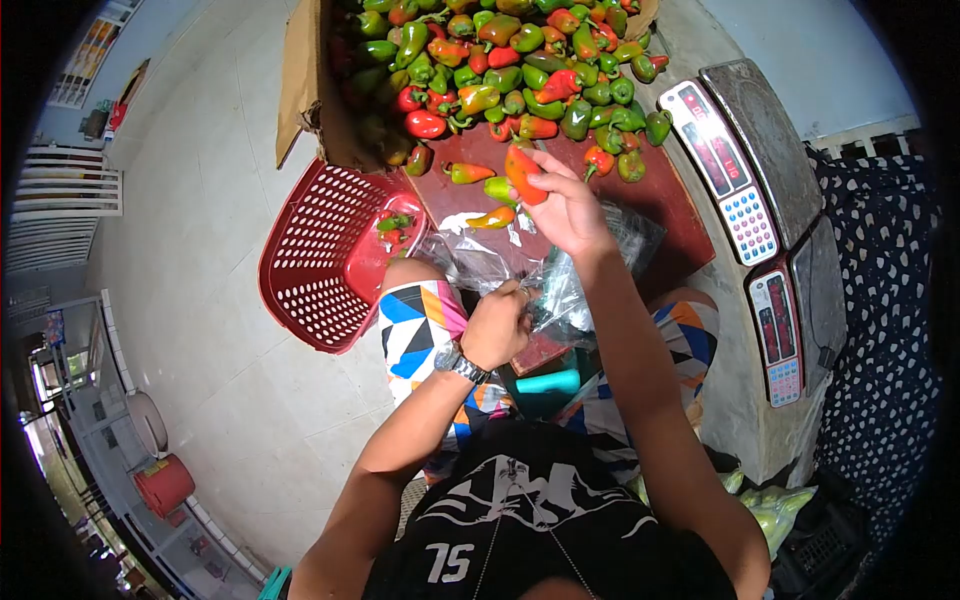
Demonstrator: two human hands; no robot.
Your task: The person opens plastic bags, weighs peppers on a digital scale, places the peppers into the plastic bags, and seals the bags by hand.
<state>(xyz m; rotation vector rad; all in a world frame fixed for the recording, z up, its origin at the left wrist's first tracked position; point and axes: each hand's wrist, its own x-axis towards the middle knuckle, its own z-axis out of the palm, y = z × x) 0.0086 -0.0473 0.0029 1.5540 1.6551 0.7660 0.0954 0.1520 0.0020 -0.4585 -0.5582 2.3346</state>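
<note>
Fingers (550,165) are gripping in both hands: leftmost, a red basket (312,245) is holding a few peppers (395,225); a cardboard box (302,80) is spilling a large heap (505,78), most apparently remaining; the left hand (497,327) is pinching clear plastic (562,300); the right hand (570,208) is holding just 1 orange-red pepper (523,176) above the tabletop (685,235); 2 digital panels (714,165) are glowing rightmost

The held pepper (523,176) is orange-red; the pepper pile (503,80) mixes green, red and orange. The basket (362,258) is red. The shorts (412,330) show multicoloured angular shapes on white. The cloth (880,300) is black, white-spotted.
</note>
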